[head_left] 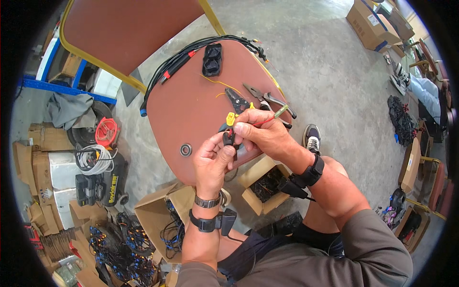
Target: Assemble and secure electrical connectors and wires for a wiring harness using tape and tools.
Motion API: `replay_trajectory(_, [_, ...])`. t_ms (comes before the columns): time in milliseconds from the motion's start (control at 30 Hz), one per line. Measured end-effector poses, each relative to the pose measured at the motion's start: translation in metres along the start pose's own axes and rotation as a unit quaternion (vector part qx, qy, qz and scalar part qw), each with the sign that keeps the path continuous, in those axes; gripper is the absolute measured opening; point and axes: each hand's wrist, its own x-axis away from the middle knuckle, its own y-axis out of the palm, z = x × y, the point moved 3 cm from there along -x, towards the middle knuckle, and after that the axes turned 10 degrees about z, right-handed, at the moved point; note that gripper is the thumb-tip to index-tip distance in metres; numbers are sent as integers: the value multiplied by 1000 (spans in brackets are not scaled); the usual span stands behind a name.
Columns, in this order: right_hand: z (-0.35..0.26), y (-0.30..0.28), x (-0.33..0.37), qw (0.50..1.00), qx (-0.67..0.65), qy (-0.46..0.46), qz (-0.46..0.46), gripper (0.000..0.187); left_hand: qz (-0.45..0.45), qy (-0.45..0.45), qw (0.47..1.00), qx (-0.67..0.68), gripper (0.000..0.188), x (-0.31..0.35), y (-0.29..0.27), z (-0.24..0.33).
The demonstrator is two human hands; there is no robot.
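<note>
My left hand [213,160] and my right hand [264,135] meet over a reddish-brown chair seat [186,107]. The left pinches a small black part [228,139] at the end of a wire. The right hand's fingers grip a red wire [264,122] that ends in a pale green sleeve [281,111]. A yellow connector [231,118] sits just above the fingertips on the same wire. Pliers [267,99] and a black-and-yellow wire stripper [238,101] lie on the seat beyond my hands.
A black cable bundle [191,50], a black plug block [212,59] and a metal ring [186,150] lie on the seat. Open cardboard boxes of wired parts [265,184] stand on the concrete floor by my knees. Boxes and clutter fill the left side.
</note>
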Motion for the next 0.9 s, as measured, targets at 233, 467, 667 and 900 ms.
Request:
replay_trajectory(233, [-6, -10, -1, 999, -8, 6, 35, 20, -8, -85, 996, 38, 42, -3, -5, 5])
replay_trajectory(467, [-10, -21, -9, 997, -50, -9, 63, 23, -17, -112, 992, 48, 40, -4, -13, 7])
replay_trajectory(667, [-8, -24, -10, 995, -74, -3, 71, 18, -11, -69, 994, 81, 32, -5, -11, 4])
replay_trajectory(900, [-10, -27, -12, 990, -108, -11, 84, 15, 42, -21, 993, 109, 25, -5, -12, 8])
